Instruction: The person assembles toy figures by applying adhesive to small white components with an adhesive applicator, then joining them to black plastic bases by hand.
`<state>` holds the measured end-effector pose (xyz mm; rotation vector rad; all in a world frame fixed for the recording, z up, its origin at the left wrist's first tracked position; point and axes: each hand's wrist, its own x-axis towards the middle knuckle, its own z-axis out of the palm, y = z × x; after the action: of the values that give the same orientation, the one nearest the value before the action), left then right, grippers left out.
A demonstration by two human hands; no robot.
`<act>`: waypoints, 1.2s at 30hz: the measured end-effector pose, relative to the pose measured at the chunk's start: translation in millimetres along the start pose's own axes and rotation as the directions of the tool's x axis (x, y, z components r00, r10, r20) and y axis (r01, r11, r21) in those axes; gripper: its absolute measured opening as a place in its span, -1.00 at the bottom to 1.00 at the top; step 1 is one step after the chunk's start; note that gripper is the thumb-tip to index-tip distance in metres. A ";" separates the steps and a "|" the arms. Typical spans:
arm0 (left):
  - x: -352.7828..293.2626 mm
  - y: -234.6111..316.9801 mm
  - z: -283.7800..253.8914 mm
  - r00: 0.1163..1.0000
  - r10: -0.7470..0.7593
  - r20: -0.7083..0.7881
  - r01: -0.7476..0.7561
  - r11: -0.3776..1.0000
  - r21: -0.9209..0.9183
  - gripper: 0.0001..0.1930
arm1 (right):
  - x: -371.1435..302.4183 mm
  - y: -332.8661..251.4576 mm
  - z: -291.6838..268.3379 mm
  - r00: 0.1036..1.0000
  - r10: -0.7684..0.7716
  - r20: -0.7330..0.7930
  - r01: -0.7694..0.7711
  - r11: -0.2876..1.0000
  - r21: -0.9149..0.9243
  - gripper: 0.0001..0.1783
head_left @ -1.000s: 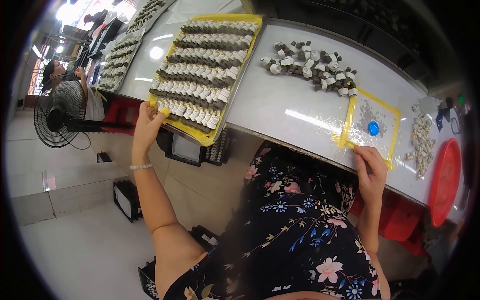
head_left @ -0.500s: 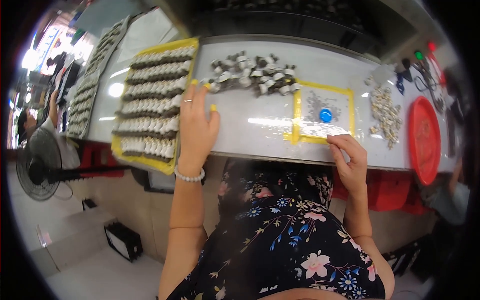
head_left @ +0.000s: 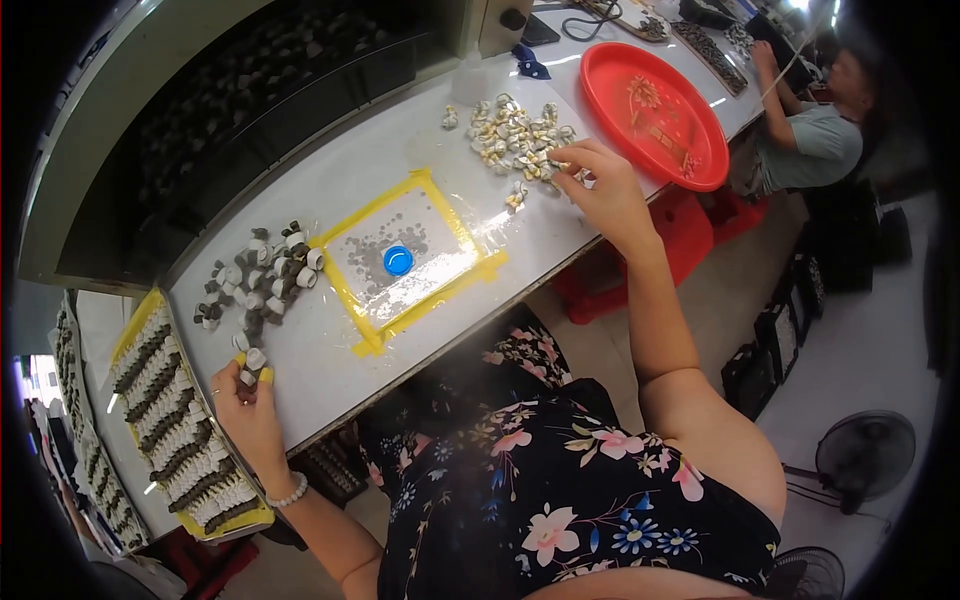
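Observation:
My right hand (head_left: 606, 195) reaches over a heap of small white-and-yellow figure-like pieces (head_left: 515, 135). Its thumb and forefinger are apart at the heap's near edge, with no piece clearly between them. At the near left, my left hand (head_left: 248, 415) has its yellow-nailed fingers closed around a small white-and-grey piece (head_left: 256, 357). More such white-and-dark pieces (head_left: 255, 280) lie in a loose heap just beyond it. Between the heaps, a yellow-taped square (head_left: 447, 222) on the table frames grey spots and a round blue cap-like thing (head_left: 398, 261).
A yellow-edged tray (head_left: 262, 518) with rows of white-and-dark pieces stands left of my left hand. At the far right are a red oval tray (head_left: 655, 115) and a seated co-worker (head_left: 825, 130). A red stool (head_left: 690, 235) is beside the table; a fan (head_left: 865, 455) is behind at right.
My view has turned to the right. My right hand has gone from beside the taped square to the white-and-yellow heap. My left hand has left the tray's edge and closed on a piece.

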<state>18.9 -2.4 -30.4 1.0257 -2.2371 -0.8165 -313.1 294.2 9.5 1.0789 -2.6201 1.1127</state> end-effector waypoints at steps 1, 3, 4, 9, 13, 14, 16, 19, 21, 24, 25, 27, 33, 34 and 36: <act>-2.5 -2.0 0.2 1.000 -0.007 0.002 0.007 1.000 0.001 -0.71 | 0.1 -5.5 2.8 1.000 0.001 0.007 -0.001 1.000 -0.001 -0.74; -7.9 -7.9 -3.5 0.997 -0.072 -0.029 0.072 0.997 -0.016 -0.70 | -0.8 -17.2 8.4 0.991 0.003 0.135 -0.011 0.998 0.056 -0.73; -11.8 -8.3 -6.4 0.996 -0.086 -0.036 0.086 0.996 -0.005 -0.70 | -1.1 -17.4 13.4 0.989 -0.004 0.149 -0.007 0.998 0.067 -0.73; -20.8 5.1 -13.0 0.995 -0.101 -0.025 0.101 0.995 -0.011 -0.70 | -1.3 -8.0 38.0 0.946 -0.259 0.197 0.281 0.955 -0.097 -0.74; -16.8 8.4 -7.9 0.995 0.015 0.100 -0.007 0.997 -0.078 -0.68 | -9.3 -18.2 40.3 0.967 -0.118 0.226 0.112 0.993 0.040 -0.76; -18.5 10.1 -8.3 0.997 -0.013 0.080 0.017 0.999 -0.052 -0.68 | -11.1 -32.3 42.7 0.972 -0.062 0.226 0.039 0.994 0.104 -0.81; -21.8 11.2 -9.4 0.997 0.030 0.069 -0.023 0.995 -0.101 -0.68 | -15.3 -46.5 53.6 0.957 -0.103 0.271 0.042 0.974 0.222 -0.79; -26.1 12.7 -14.0 0.998 0.018 0.060 -0.012 0.995 -0.098 -0.69 | -16.3 -62.2 64.2 0.928 -0.162 0.334 0.045 0.943 0.330 -0.75; -27.2 9.0 -12.9 0.998 0.037 0.041 -0.033 0.994 -0.105 -0.70 | -19.4 -62.1 70.7 0.893 -0.263 0.366 0.177 0.952 0.251 -0.74; -27.7 7.5 -11.6 0.998 0.063 0.011 -0.061 0.991 -0.120 -0.72 | -18.5 -63.5 70.8 0.872 -0.332 0.360 0.296 0.943 0.152 -0.72; -27.7 7.8 -10.8 0.998 0.068 -0.003 -0.068 0.989 -0.128 -0.73 | -17.9 -66.0 69.5 0.867 -0.346 0.359 0.333 0.938 0.100 -0.71; -28.0 8.0 -9.4 0.999 0.038 0.013 -0.036 0.992 -0.122 -0.74 | -19.3 -73.6 68.6 0.901 -0.277 0.334 0.231 0.958 0.171 -0.72; -24.4 10.2 0.2 0.998 0.044 -0.043 -0.050 0.984 -0.169 -0.74 | -26.7 -63.5 71.5 0.934 -0.190 0.302 0.009 0.859 0.511 -0.78; -24.1 8.2 2.7 0.997 0.007 -0.076 -0.026 0.967 -0.253 -0.73 | -27.1 -61.8 72.1 0.925 -0.191 0.328 -0.055 0.788 0.614 -0.80; -23.3 9.7 5.6 0.992 0.021 -0.127 -0.057 0.956 -0.286 -0.73 | -28.6 -64.9 70.4 0.912 -0.153 0.380 -0.083 0.839 0.537 -0.79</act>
<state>23.7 23.0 -32.4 0.8637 -1.9570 -1.0009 -237.6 232.7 -13.1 1.6159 -2.6056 1.8853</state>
